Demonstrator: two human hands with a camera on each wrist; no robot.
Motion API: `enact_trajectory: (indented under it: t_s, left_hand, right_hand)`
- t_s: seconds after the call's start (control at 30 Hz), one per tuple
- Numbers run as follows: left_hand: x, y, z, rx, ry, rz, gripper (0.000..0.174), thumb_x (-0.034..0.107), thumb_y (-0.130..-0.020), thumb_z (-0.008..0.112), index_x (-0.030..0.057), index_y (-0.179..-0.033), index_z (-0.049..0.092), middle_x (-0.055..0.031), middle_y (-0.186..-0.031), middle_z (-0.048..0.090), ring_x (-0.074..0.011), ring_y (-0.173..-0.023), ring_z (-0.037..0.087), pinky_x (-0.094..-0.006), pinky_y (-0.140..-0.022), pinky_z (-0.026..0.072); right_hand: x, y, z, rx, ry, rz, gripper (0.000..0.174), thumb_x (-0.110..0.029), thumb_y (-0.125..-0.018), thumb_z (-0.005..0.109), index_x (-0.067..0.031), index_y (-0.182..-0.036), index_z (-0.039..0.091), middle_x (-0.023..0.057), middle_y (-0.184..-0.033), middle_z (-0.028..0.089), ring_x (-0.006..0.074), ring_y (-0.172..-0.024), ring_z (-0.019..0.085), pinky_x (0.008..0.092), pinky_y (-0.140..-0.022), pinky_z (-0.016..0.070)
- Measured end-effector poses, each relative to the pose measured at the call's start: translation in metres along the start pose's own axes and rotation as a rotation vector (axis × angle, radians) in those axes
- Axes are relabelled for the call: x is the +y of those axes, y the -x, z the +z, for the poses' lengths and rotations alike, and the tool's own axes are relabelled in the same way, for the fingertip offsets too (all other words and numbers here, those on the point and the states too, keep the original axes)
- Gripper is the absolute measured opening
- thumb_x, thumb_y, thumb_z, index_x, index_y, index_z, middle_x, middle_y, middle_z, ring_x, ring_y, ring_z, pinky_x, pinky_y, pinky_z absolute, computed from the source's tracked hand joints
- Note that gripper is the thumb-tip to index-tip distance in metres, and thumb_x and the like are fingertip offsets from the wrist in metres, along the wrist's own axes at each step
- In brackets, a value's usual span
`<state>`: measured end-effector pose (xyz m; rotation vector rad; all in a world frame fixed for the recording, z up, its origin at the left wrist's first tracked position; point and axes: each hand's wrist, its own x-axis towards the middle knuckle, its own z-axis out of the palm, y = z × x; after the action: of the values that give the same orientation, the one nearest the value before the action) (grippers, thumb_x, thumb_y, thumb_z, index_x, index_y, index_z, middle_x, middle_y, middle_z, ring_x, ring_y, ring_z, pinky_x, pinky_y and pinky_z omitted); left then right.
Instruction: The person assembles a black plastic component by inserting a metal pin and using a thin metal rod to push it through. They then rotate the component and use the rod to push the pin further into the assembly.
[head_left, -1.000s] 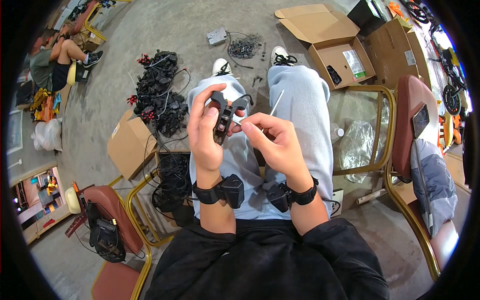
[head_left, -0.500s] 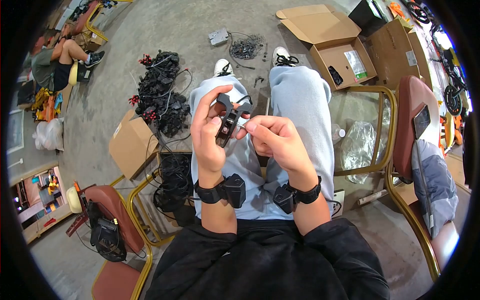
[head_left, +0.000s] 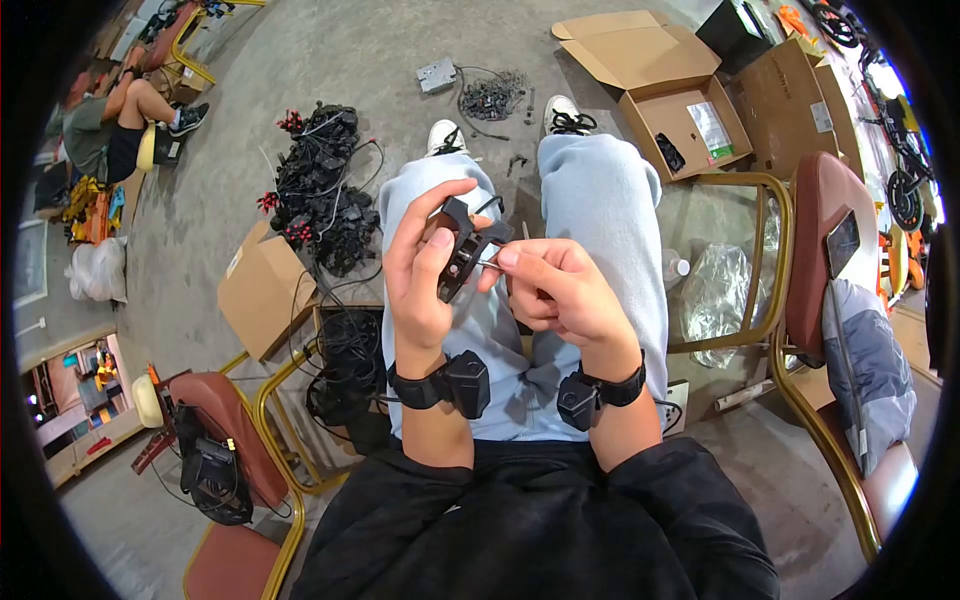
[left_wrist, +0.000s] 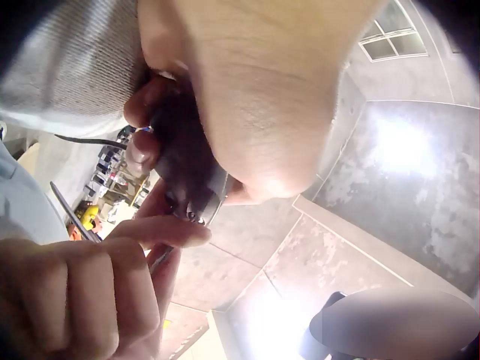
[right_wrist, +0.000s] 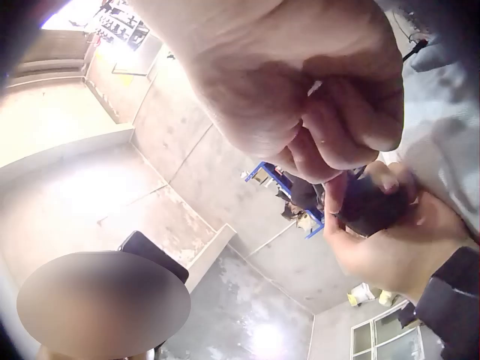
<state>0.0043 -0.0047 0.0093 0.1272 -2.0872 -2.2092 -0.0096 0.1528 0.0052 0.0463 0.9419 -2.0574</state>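
"Concrete floor (head_left: 370,60) lies beyond, a dark cable pile (head_left: 330,190) at left. Hands?"

"We find the left hand (head_left: 418,285) grasping a black forked bracket (head_left: 467,243) over the left leg (head_left: 480,330). The right hand (head_left: 570,292) pinches a thin metal tool (head_left: 489,264) at it."

"Our advice?"

"We judge firm bracing, straight alignment and light pressure best; its tip contact we cannot confirm."
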Motion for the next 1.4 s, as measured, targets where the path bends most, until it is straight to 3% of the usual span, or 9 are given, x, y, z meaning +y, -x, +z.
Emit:
enact_trajectory:
  t_s: [0.2,0.27,0.47,0.6,0.67,0.8,1.2,1.27,1.4]
  left_hand:
    - [-0.004,-0.004,0.003,0.080,0.008,0.023,0.050,0.028,-0.082,0.040,-0.0028,-0.120,0.048,-0.0114,-0.086,0.061,-0.0153,-0.067,0.060,-0.0227,-0.059,0.0452]
    - [0.005,-0.002,0.009,0.093,0.042,-0.025,0.050,0.028,-0.081,0.039,-0.0025,-0.120,0.048,-0.0112,-0.085,0.061,-0.0148,-0.067,0.060,-0.0215,-0.057,0.0441]
    - [0.007,-0.002,0.007,0.092,0.039,-0.065,0.052,0.029,-0.081,0.038,-0.0021,-0.122,0.047,-0.0115,-0.084,0.062,-0.0129,-0.065,0.058,-0.0186,-0.052,0.0400]
    - [0.000,-0.002,0.000,0.075,0.079,-0.027,0.054,0.030,-0.081,0.037,-0.0028,-0.122,0.046,-0.0131,-0.083,0.061,-0.0136,-0.063,0.057,-0.0202,-0.053,0.0414]
    - [-0.003,-0.003,0.000,0.084,0.054,0.000,0.054,0.032,-0.081,0.036,-0.0030,-0.122,0.046,-0.0135,-0.084,0.061,-0.0144,-0.064,0.057,-0.0214,-0.055,0.0430]
    - [-0.006,-0.002,-0.001,0.076,-0.027,0.055,0.051,0.031,-0.084,0.037,-0.0035,-0.121,0.046,-0.0133,-0.085,0.061,-0.0168,-0.067,0.061,-0.0248,-0.062,0.0471]
    - [-0.004,-0.002,0.001,0.078,-0.032,0.049,0.046,0.025,-0.084,0.040,-0.0029,-0.119,0.049,-0.0111,-0.087,0.060,-0.0173,-0.072,0.062,-0.0253,-0.064,0.0474]
    - [0.000,-0.002,0.005,0.091,-0.001,0.025,0.047,0.026,-0.083,0.039,-0.0027,-0.119,0.048,-0.0113,-0.086,0.061,-0.0170,-0.072,0.061,-0.0250,-0.064,0.0472]
    - [0.001,-0.003,0.006,0.115,0.063,-0.016,0.051,0.028,-0.081,0.038,-0.0025,-0.121,0.047,-0.0121,-0.085,0.061,-0.0164,-0.072,0.061,-0.0232,-0.061,0.0462]
  right_hand:
    - [0.014,-0.007,0.003,0.099,0.236,-0.229,0.021,-0.020,-0.091,0.055,-0.0013,-0.088,0.064,-0.0059,-0.052,0.041,0.0017,-0.044,0.031,0.0202,-0.041,0.0229]
    - [0.018,-0.007,0.008,0.304,0.667,-0.506,0.014,-0.014,-0.088,0.058,-0.0010,-0.089,0.063,-0.0014,-0.056,0.049,0.0036,-0.047,0.038,0.0216,-0.043,0.0313]
    - [0.018,-0.008,0.005,0.368,0.987,-0.777,0.011,-0.011,-0.085,0.060,-0.0016,-0.091,0.064,0.0062,-0.065,0.056,0.0045,-0.050,0.041,0.0231,-0.047,0.0366]
    - [0.010,0.000,0.010,0.345,0.785,-0.532,0.012,-0.011,-0.087,0.058,-0.0013,-0.090,0.064,0.0009,-0.063,0.056,0.0035,-0.051,0.040,0.0212,-0.046,0.0342]
    - [0.009,-0.001,0.007,0.214,0.447,-0.387,0.018,-0.014,-0.090,0.054,0.0010,-0.089,0.064,-0.0066,-0.056,0.043,0.0012,-0.049,0.031,0.0197,-0.044,0.0218]
    - [0.009,-0.003,0.003,0.174,0.308,-0.307,0.023,-0.017,-0.093,0.050,0.0018,-0.088,0.063,-0.0082,-0.055,0.036,0.0008,-0.049,0.026,0.0205,-0.044,0.0175]
    - [0.014,-0.006,0.002,0.087,0.187,-0.204,0.023,-0.019,-0.092,0.053,0.0004,-0.090,0.065,-0.0064,-0.058,0.046,0.0012,-0.052,0.034,0.0190,-0.045,0.0257]
    - [0.018,-0.007,0.010,0.266,0.527,-0.449,0.017,-0.014,-0.090,0.056,0.0005,-0.090,0.064,-0.0002,-0.063,0.057,0.0039,-0.052,0.042,0.0205,-0.048,0.0345]
    - [0.016,-0.007,0.011,0.311,0.749,-0.522,0.012,-0.011,-0.087,0.058,-0.0003,-0.092,0.063,0.0064,-0.069,0.062,0.0068,-0.054,0.049,0.0219,-0.052,0.0405]
